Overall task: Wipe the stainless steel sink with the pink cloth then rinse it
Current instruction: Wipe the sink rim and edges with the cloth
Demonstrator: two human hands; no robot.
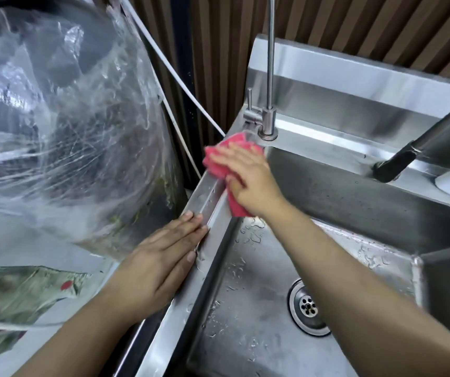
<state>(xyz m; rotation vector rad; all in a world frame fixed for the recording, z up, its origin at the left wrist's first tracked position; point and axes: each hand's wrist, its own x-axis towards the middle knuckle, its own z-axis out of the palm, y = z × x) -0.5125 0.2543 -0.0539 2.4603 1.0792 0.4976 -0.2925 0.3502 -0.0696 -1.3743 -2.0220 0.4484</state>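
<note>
The stainless steel sink (248, 281) fills the lower right, with water drops on its basin floor and a round drain (307, 307). My right hand (248, 178) lies flat with straight fingers on the pink cloth (219, 165), pressing it on the sink's left rim at the far corner, just in front of a thin tap's base. My left hand (161, 265) rests flat, fingers straight, on the near part of that left rim and holds nothing.
A slim steel tap (268, 115) stands at the sink's back left corner. A dark pull-out faucet head (398, 161) hangs over the back ledge at right. A big clear plastic bag (63, 126) bulges at left, with white hoses (175, 74) behind it.
</note>
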